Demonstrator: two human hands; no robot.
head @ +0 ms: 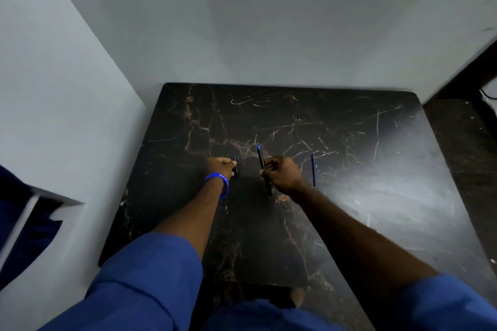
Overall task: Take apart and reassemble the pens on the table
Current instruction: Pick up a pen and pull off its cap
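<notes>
My right hand [282, 174] is closed around a dark pen body [261, 161] with a blue tip, held over the middle of the black marble table [349, 196]; the pen's tip points away from me. My left hand [219, 168], with a blue wristband, pinches a short dark pen piece [235, 165], probably the cap, low over the table. A thin blue refill [313, 169] lies on the table just right of my right hand, pointing away from me.
Pale walls close in the table at the back and on the left. A dark wooden surface [468, 142] with a cable adjoins the table on the right. Blue fabric [24, 223] hangs at the far left.
</notes>
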